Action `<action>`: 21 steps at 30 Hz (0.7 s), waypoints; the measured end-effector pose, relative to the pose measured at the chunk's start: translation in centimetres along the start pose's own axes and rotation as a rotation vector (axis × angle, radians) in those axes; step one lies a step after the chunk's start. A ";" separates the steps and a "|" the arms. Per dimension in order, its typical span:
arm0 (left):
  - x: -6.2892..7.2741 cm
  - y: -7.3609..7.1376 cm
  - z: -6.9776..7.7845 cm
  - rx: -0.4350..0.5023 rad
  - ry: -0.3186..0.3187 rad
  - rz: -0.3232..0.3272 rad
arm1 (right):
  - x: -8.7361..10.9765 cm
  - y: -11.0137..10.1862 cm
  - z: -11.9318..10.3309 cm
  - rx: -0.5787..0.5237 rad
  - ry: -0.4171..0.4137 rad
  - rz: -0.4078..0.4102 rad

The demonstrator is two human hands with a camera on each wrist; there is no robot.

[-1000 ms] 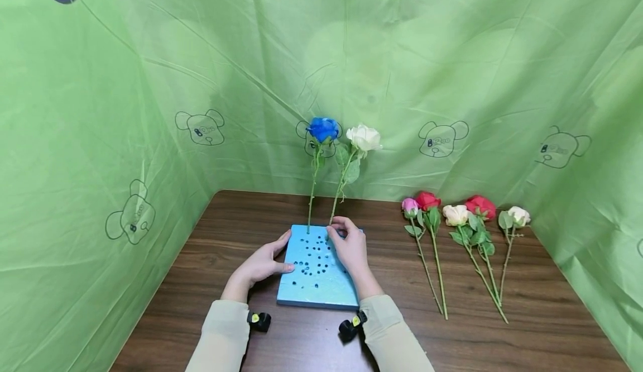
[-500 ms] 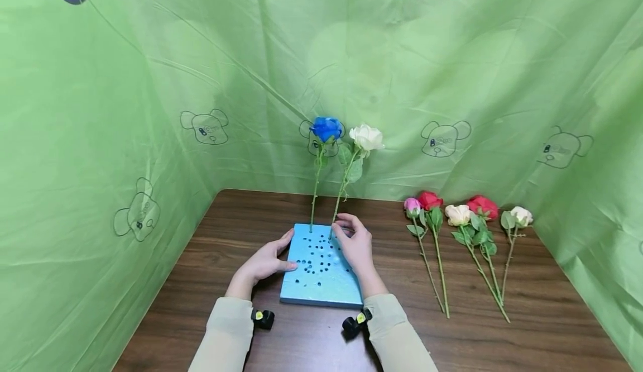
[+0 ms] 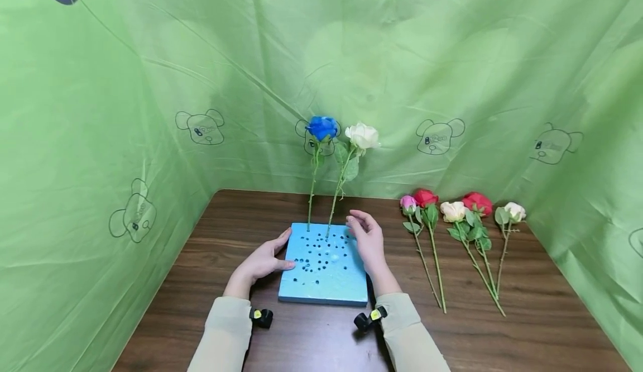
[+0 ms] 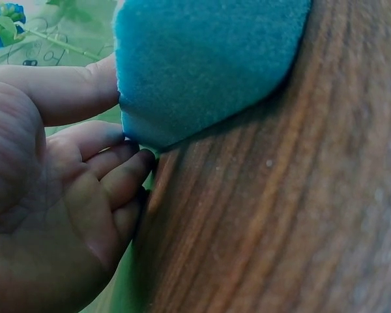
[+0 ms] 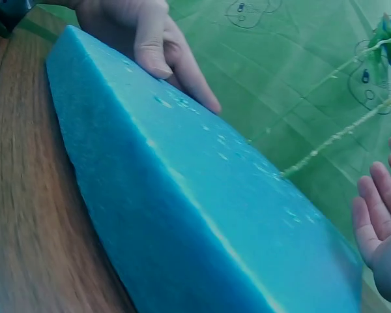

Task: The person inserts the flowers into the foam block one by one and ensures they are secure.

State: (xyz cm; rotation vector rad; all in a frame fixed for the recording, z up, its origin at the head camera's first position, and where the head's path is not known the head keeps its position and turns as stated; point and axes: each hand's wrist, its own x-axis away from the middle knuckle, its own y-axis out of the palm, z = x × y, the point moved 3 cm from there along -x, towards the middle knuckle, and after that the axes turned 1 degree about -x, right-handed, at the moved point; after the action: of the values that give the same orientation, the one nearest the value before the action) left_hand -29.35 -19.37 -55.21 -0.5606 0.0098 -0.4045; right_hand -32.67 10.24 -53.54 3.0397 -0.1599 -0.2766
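Observation:
A blue foam block [image 3: 331, 289] dotted with small holes lies on the table. My left hand [image 3: 261, 261] holds its left edge, thumb on top and fingers against the side; in the left wrist view the thumb [image 4: 72, 91] presses the blue block [image 4: 202, 59]. Two artificial roses stand in holes near the back edge: a blue rose [image 3: 322, 128], nearly upright, and a white rose [image 3: 363, 136] leaning right. My right hand [image 3: 370, 244] is at the block's right edge, apart from the white rose's stem, fingers loosely bent and holding nothing.
Several artificial roses lie on the wooden table [image 3: 482, 335] to the right: a pink one [image 3: 408, 204], red ones such as this red rose [image 3: 426, 196], a cream one [image 3: 453, 211] and a white bud [image 3: 514, 212]. A green printed curtain [image 3: 281, 42] surrounds the table.
My right hand has let go of the white rose's stem and moved right, to the block's edge. The white rose still stands in its hole. My left hand stays on the block.

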 end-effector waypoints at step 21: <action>0.0 0.0 -0.1 0.026 0.031 0.007 | 0.9 -9.1 -3.1 0.187 0.151 -0.089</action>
State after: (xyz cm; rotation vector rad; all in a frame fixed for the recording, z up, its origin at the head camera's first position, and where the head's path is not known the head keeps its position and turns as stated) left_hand -29.31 -19.41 -55.32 -0.5289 0.0359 -0.4057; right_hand -30.38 19.37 -51.47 3.2424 -0.0420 -0.0389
